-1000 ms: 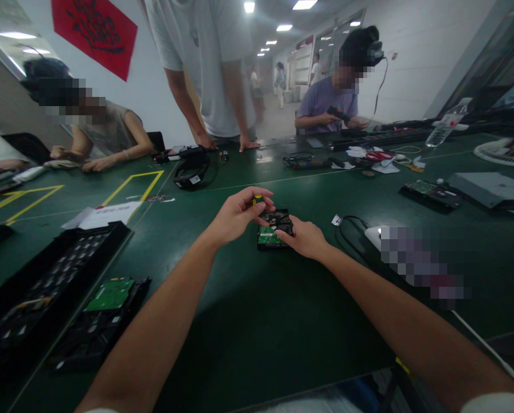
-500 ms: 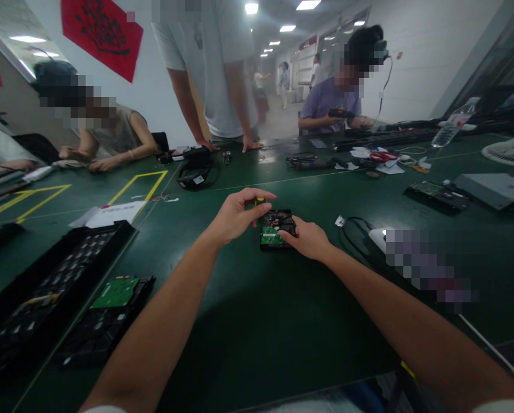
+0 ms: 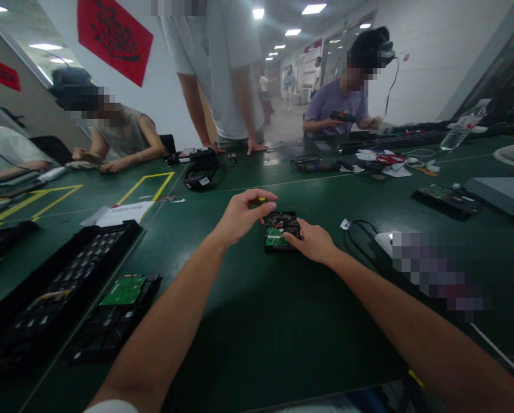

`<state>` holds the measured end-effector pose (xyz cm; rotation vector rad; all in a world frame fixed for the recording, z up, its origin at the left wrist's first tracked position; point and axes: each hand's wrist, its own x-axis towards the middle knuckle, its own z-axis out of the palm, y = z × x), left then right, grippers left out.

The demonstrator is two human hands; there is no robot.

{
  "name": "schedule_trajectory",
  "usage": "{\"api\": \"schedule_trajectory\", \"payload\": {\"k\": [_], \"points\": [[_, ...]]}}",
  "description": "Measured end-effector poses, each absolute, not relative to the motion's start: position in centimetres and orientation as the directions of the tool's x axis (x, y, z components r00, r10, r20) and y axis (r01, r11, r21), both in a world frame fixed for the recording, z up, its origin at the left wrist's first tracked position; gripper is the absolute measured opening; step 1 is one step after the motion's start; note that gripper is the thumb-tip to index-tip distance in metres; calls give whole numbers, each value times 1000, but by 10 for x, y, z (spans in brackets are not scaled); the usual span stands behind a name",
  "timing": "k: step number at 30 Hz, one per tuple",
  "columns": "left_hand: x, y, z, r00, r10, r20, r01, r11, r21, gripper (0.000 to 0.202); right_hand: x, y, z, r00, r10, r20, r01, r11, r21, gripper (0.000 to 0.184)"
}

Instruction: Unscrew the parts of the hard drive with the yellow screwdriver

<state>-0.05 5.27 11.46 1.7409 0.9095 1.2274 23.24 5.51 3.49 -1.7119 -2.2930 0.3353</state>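
A black hard drive (image 3: 276,236) with a green circuit board lies on the green table in front of me. My right hand (image 3: 315,242) grips its right side, thumb over the board. At the drive's upper left corner, my left hand (image 3: 245,215) pinches a yellow-topped screwdriver (image 3: 263,199) between thumb and fingers. Most of the screwdriver is hidden by the hand, so I cannot tell whether its tip touches a screw.
To the left stand a long black tray (image 3: 74,269) and another hard drive unit (image 3: 121,291). On the right are a cable (image 3: 360,222), a further drive (image 3: 446,201), a grey box (image 3: 500,194) and a water bottle (image 3: 463,129). Several people are around the table.
The whole view has shifted slightly, so things appear a little further right. Both hands keep nearly the same hold on the drive and screwdriver, with slightly less yellow showing.
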Motion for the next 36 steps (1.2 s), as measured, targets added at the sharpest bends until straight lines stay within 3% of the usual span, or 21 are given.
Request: {"api": "schedule_trajectory", "payload": {"k": [5, 15, 28, 36], "points": [[-1, 50, 117, 316, 876, 363, 127, -419, 899, 31, 231, 54, 37, -257, 965, 53, 906, 260, -333, 64], [5, 48, 114, 410, 881, 236, -177, -177, 968, 29, 230, 53, 38, -259, 964, 56, 909, 263, -322, 61], [1, 50, 115, 322, 915, 241, -9, -252, 968, 30, 231, 55, 35, -264, 963, 60, 904, 269, -333, 63], [3, 46, 117, 423, 889, 177, -95, -150, 984, 35, 230, 55, 35, -257, 965, 51, 912, 260, -317, 62]]}}
